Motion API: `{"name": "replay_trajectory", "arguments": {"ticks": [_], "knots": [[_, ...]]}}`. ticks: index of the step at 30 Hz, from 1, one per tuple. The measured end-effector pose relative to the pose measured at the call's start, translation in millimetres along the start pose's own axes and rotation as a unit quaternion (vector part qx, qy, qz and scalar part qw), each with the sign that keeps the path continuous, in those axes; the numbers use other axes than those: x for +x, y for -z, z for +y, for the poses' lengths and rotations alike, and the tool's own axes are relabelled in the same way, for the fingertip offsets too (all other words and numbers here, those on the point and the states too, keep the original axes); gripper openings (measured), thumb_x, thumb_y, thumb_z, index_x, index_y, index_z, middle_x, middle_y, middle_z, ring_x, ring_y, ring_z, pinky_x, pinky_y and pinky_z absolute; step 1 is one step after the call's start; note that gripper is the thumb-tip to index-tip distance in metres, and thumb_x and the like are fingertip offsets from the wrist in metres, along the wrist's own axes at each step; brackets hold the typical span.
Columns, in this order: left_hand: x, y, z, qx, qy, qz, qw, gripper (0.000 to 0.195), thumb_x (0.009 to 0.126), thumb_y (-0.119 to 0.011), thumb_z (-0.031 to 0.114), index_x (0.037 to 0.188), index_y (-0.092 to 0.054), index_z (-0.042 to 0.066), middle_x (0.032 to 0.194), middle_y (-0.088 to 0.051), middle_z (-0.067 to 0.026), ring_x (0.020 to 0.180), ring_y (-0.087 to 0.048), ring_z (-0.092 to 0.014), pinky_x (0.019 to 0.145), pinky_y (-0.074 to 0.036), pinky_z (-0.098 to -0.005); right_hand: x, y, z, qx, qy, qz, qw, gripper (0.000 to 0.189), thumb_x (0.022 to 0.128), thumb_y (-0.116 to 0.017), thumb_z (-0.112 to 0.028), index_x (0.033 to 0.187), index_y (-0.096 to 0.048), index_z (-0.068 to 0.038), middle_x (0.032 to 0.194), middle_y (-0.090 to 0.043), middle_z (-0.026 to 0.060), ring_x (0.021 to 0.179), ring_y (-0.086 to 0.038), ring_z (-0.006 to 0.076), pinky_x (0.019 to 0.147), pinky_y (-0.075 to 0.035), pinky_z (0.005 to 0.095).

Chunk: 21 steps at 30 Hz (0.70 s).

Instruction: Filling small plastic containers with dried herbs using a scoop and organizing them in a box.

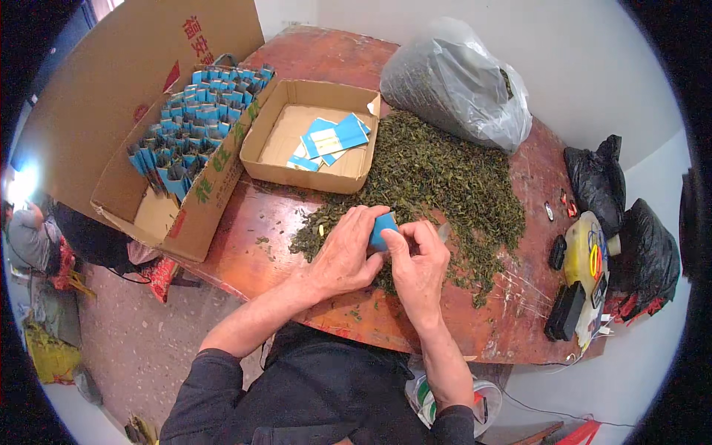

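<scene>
Between both hands is a small blue paper packet (381, 229), held above dried green leaves that look like tea. My left hand (344, 251) wraps it from the left. My right hand (418, 260) has its thumb against the packet's near right side and its fingers curled. A bit of translucent material (444, 231) shows beyond the right knuckles; I cannot tell what it is. The heap of dried leaves (445, 172) spreads behind and to the right of my hands. Flat blue-and-white packets (336, 138) lie in a shallow cardboard box (303, 179).
Left stands a long cardboard box (214, 214) with rows of upright, leaf-filled blue packets (206, 114). A clear plastic bag (450, 83) sits at the back. Black plastic bags (645, 256) and a black case (565, 311) line the right side of the wooden table (328, 53). A person (33, 239) is at far left.
</scene>
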<state>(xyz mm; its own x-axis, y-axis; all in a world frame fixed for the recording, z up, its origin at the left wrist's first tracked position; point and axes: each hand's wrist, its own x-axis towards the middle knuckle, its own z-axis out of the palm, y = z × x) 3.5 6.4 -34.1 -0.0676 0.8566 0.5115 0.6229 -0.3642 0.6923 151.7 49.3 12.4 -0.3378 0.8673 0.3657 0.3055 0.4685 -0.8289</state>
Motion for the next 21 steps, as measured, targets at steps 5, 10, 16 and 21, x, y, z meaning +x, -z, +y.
{"name": "replay_trajectory", "arguments": {"ticks": [5, 10, 16, 21], "knots": [[0.7, 0.4, 1.4, -0.014, 0.005, -0.005, 1.0, 0.065, 0.078, -0.07, 0.004, 0.138, -0.046, -0.003, 0.114, -0.056, -0.0254, 0.108, -0.057, -0.046, 0.095, -0.049, -0.0512, -2.4, -3.6, 3.3, 0.004, 0.034, 0.012, 0.999, 0.017, 0.094, -0.075, -0.011, 0.093, -0.068, 0.004, 0.082, -0.062, 0.0086, 0.069, -0.054, 0.0169, 0.063, -0.045, 0.032], [0.7, -2.2, 1.0, 0.001, -0.007, 0.004, 1.0, 0.066, 0.075, -0.07, 0.002, 0.136, -0.045, -0.003, 0.111, -0.054, -0.025, 0.104, -0.055, -0.046, 0.092, -0.048, -0.0529, 0.0, 0.2, 6.9, 0.036, 0.009, -0.004, 0.999, 0.011, 0.091, -0.073, -0.004, 0.09, -0.067, 0.005, 0.082, -0.061, 0.008, 0.072, -0.056, 0.0168, 0.066, -0.045, 0.0311], [-1.3, -3.0, 2.5, 0.015, -0.01, -0.011, 1.0, 0.067, 0.075, -0.071, 0.003, 0.137, -0.045, -0.003, 0.11, -0.054, -0.0244, 0.102, -0.055, -0.045, 0.09, -0.047, -0.0521, 1.8, 3.4, 5.7, 0.014, -0.002, -0.009, 1.0, 0.018, 0.086, -0.077, -0.004, 0.079, -0.063, 0.005, 0.078, -0.057, 0.0068, 0.071, -0.051, 0.0135, 0.063, -0.041, 0.0303], [-1.9, -2.4, 5.3, 0.006, -0.005, -0.009, 1.0, 0.069, 0.075, -0.073, 0.002, 0.138, -0.045, -0.002, 0.111, -0.055, -0.0237, 0.104, -0.056, -0.045, 0.091, -0.047, -0.0519, 1.5, 2.5, 7.7, 0.006, -0.013, 0.005, 1.0, 0.022, 0.085, -0.08, -0.007, 0.077, -0.063, 0.004, 0.076, -0.056, 0.0054, 0.069, -0.05, 0.0118, 0.061, -0.04, 0.0296]]}}
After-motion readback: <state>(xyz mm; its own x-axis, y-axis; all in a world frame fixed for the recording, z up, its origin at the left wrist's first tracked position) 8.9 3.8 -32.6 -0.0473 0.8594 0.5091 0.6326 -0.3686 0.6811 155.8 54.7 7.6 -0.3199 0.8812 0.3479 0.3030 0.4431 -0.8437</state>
